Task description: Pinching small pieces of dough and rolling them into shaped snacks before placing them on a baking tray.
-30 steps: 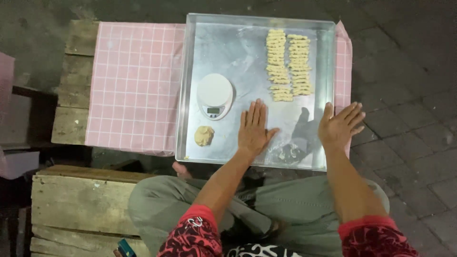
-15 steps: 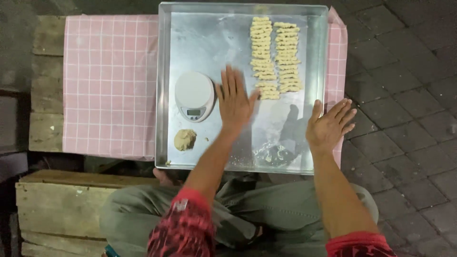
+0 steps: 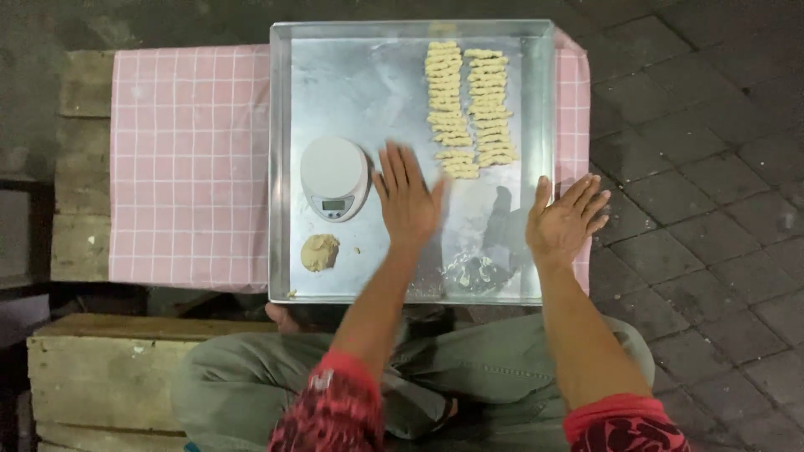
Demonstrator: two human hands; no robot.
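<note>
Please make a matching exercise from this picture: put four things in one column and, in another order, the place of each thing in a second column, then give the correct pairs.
Things:
1. kitchen scale
2. dough ball
3. twisted dough pieces
4. checked pink cloth

Places:
A. in two rows at the far right part of the metal tray
B. under the tray, spread over the wooden bench
C. near the tray's left wall, beside the left hand
D. in the tray's near left corner, in front of the scale

Pairs: 1-C, 2-D, 3-A, 4-B
</note>
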